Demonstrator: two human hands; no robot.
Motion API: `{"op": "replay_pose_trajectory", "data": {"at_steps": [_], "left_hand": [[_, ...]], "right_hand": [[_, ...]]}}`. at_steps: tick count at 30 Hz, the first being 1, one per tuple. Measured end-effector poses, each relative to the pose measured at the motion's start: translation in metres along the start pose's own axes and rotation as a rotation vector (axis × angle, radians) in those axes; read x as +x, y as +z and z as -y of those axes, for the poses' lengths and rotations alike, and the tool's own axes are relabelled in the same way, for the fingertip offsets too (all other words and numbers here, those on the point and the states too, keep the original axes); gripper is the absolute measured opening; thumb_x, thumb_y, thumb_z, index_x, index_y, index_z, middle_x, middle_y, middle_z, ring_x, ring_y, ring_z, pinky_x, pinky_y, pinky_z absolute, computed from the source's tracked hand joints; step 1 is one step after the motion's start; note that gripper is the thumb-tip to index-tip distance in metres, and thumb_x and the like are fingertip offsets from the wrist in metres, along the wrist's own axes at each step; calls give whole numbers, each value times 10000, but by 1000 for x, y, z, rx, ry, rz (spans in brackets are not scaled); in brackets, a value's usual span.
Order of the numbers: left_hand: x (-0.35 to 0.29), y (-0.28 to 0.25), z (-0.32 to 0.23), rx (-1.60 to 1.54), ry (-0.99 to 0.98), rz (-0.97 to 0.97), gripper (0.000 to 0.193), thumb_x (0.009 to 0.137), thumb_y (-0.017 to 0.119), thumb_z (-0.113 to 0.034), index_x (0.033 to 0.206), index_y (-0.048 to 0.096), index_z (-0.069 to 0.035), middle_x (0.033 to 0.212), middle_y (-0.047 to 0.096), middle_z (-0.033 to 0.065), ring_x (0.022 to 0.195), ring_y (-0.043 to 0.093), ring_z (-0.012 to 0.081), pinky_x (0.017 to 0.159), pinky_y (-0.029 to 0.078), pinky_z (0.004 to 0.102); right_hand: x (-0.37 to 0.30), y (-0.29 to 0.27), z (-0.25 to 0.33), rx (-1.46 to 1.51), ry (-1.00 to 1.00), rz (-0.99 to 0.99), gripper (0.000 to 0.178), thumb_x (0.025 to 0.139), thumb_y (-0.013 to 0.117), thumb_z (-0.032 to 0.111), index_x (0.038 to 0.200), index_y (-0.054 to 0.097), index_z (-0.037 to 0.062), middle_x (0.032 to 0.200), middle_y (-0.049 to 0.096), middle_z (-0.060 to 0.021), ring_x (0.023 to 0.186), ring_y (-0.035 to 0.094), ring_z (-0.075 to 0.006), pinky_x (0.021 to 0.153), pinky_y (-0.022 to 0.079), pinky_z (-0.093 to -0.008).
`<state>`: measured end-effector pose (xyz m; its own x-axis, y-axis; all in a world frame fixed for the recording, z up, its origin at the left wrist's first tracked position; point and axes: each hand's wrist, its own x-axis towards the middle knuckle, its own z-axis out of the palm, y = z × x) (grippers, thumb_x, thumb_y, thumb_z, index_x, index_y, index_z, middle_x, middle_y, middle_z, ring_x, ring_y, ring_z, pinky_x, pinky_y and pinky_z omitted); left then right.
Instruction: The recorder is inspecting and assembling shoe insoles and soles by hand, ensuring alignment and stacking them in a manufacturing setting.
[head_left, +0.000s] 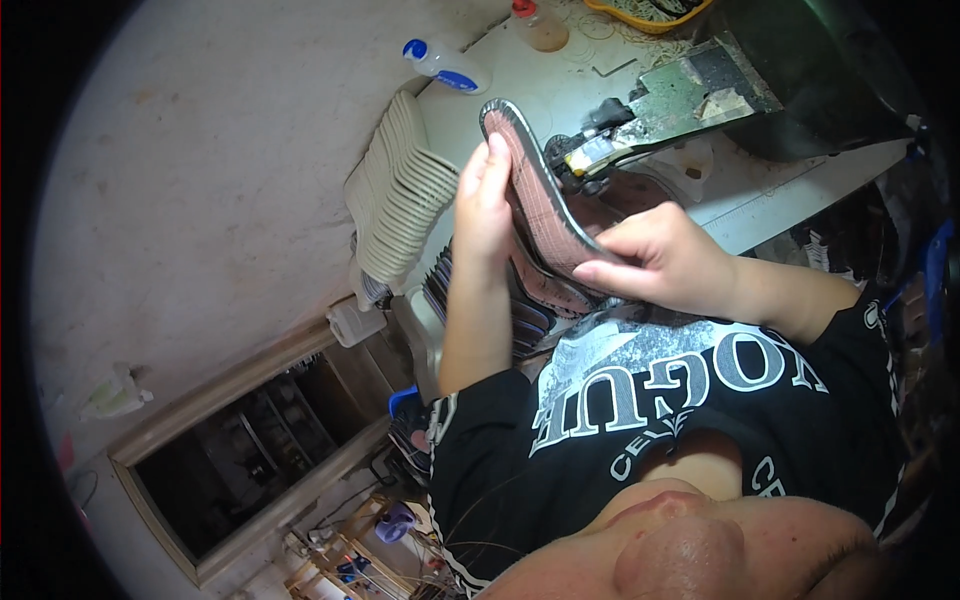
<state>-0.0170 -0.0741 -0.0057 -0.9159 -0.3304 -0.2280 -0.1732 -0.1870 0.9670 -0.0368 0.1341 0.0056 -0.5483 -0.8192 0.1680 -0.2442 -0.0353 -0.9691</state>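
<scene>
Both hands hold a long insole-shaped piece [540,190] with a pinkish face and a dark stitched rim, tilted up over my lap. My left hand [484,205] is closed on its upper part, the thumb laid along the pink face. Farther down, my right hand [670,255] pinches the lower end between thumb and fingers. More pinkish pieces with dark rims [550,287] lie beneath, partly hidden by the held one. Just beyond the piece is the head of a worn green sewing machine [680,100].
A stack of beige soles [405,190] leans along the table's left edge, with dark-edged pieces [440,285] nearer me. Farther back on the pale table [490,50] stand a blue-capped white bottle [445,68], a red-capped bottle [540,28], and a yellow basket [640,20]. A hex key [613,70] lies near the machine.
</scene>
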Motion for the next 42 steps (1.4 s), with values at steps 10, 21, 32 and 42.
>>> {"op": "replay_pose_trajectory", "data": {"at_steps": [10, 21, 32, 42], "left_hand": [[-50, -11, 32, -751, 323, 314, 400, 1005, 307, -446, 875, 429, -88, 521, 439, 34, 419, 419, 137, 503, 422, 282], [-116, -73, 88, 1494, -31, -478, 351, 748, 685, -337, 771, 591, 1, 958, 501, 149, 1003, 428, 321, 820, 348, 472], [-103, -77, 87, 1732, -186, -426, 213, 685, 657, -193, 775, 706, -6, 974, 574, 124, 1029, 452, 297, 838, 311, 477], [-128, -5, 14, 1053, 568, -457, 161, 726, 635, -63, 655, 506, 3, 993, 530, 155, 945, 514, 302, 854, 400, 389]], "right_hand": [[9, 44, 2, -522, -553, 148, 291, 752, 647, 236, 551, 497, 86, 494, 507, -55, 463, 560, -235, 495, 454, -352], [18, 55, -80, -808, -23, 343, 557, 865, 531, 497, 588, 636, 26, 537, 572, -175, 545, 613, -349, 561, 506, -428], [-6, 18, -73, -300, 161, 327, 327, 861, 632, 265, 698, 625, -19, 562, 541, -165, 486, 522, -255, 510, 410, -366], [3, 40, -31, 545, 190, 242, 308, 966, 511, 278, 1078, 597, 4, 929, 631, -52, 815, 570, -82, 728, 472, -242]]}}
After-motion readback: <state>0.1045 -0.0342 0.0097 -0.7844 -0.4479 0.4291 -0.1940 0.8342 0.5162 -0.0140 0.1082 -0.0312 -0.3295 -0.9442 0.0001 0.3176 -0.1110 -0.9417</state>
